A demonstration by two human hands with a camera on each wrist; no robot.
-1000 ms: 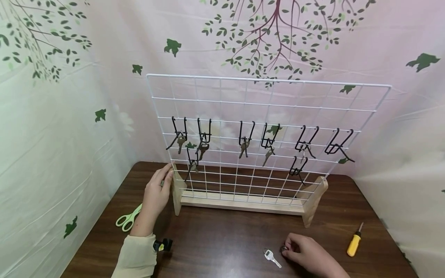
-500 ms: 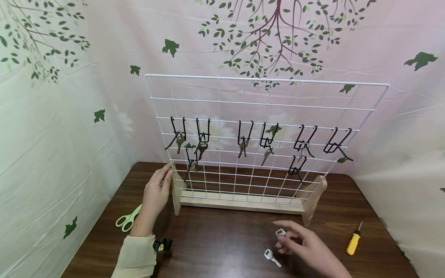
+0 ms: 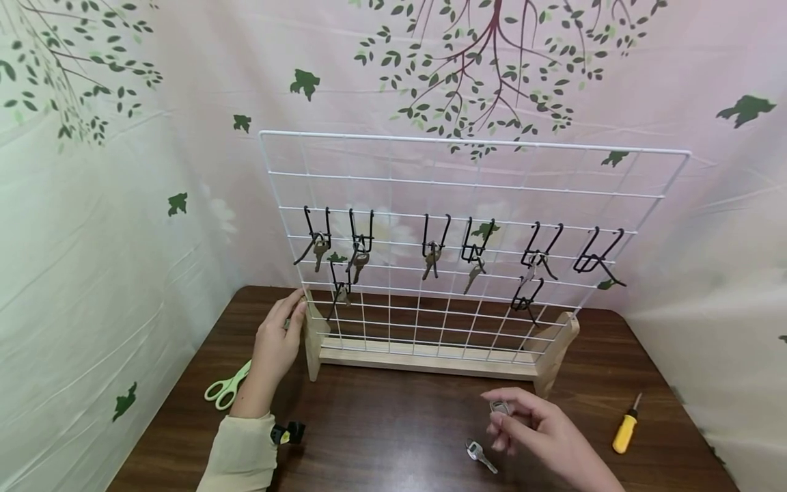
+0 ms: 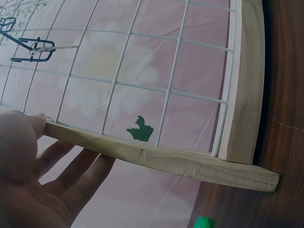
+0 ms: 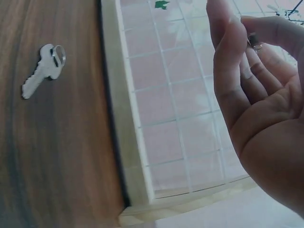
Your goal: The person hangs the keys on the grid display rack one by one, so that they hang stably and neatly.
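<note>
The right hand (image 3: pixel 541 430) pinches a small key (image 3: pixel 499 408) at its fingers' very tips — a loose pinch could drop it. The left hand (image 3: pixel 277 342), fingers straight, steadies the rack (image 3: pixel 430 359).

Left hand (image 3: pixel 274 342) flat, right hand (image 3: pixel 536 432) pinching

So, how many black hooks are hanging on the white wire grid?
8. Six hang in the upper row of the white wire grid, left to right. Two hang lower: and. None seems hidden.
</note>
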